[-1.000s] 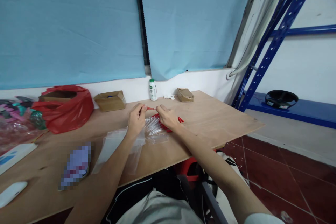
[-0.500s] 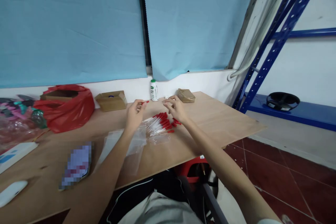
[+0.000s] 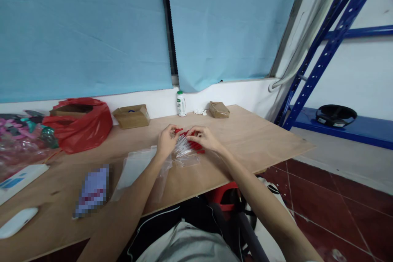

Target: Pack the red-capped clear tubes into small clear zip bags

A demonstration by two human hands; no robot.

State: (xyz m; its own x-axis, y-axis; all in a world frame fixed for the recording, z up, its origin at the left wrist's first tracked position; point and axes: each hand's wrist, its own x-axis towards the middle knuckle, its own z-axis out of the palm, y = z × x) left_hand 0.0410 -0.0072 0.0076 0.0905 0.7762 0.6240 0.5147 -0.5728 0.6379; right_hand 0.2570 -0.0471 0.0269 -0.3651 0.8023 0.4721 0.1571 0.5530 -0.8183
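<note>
A pile of thin clear tubes with red caps [image 3: 188, 147] lies on the wooden table [image 3: 251, 139] in front of me. My left hand [image 3: 166, 142] is closed in a pinch on a red-capped tube at the pile's left side. My right hand [image 3: 204, 138] rests on the pile from the right, fingers curled over the red caps and touching them. Both hands meet over the pile. Clear plastic bags [image 3: 137, 168] lie flat just left of the pile, under my left wrist.
A red plastic bag holding a cardboard box [image 3: 80, 122] sits at the back left, with a small open carton [image 3: 132, 116], a white bottle [image 3: 181, 104] and a brown packet [image 3: 219, 109] along the wall. A white device [image 3: 18, 222] lies near left. Blue shelving [image 3: 325, 37] stands right.
Half a second ago my hands were lifted and apart above the pile, the left holding one tube. Now both have come down and together onto the red-capped tubes.
</note>
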